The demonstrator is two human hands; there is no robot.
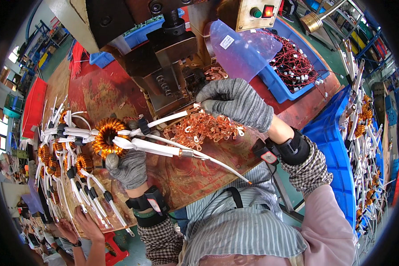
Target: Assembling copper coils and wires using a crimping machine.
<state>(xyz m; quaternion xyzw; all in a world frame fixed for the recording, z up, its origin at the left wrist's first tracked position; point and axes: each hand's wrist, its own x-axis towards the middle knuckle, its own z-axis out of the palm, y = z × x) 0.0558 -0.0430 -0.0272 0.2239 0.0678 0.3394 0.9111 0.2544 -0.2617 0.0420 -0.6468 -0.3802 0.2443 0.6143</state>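
Observation:
A toroidal coil (107,136) of orange copper wire, with white-sleeved leads and black bands, lies over my left hand (129,169). That hand wears a grey glove and closes on the coil from below, its fingers partly hidden. One white lead (170,118) runs up toward the press die (193,82). At its copper-coloured end, my gloved right hand (239,103) pinches what looks like a copper lug (197,106). Another lead carries a crimped metal sleeve (185,153), and a thin white lead (226,166) reaches past the table's front edge.
Loose copper lugs (204,128) are heaped below the press. More coils (53,166) with white leads hang over the table's left side, near another person's hands (88,226). A blue bin (292,95) of dark red wires stands back right; a larger blue tray (330,146) is at right.

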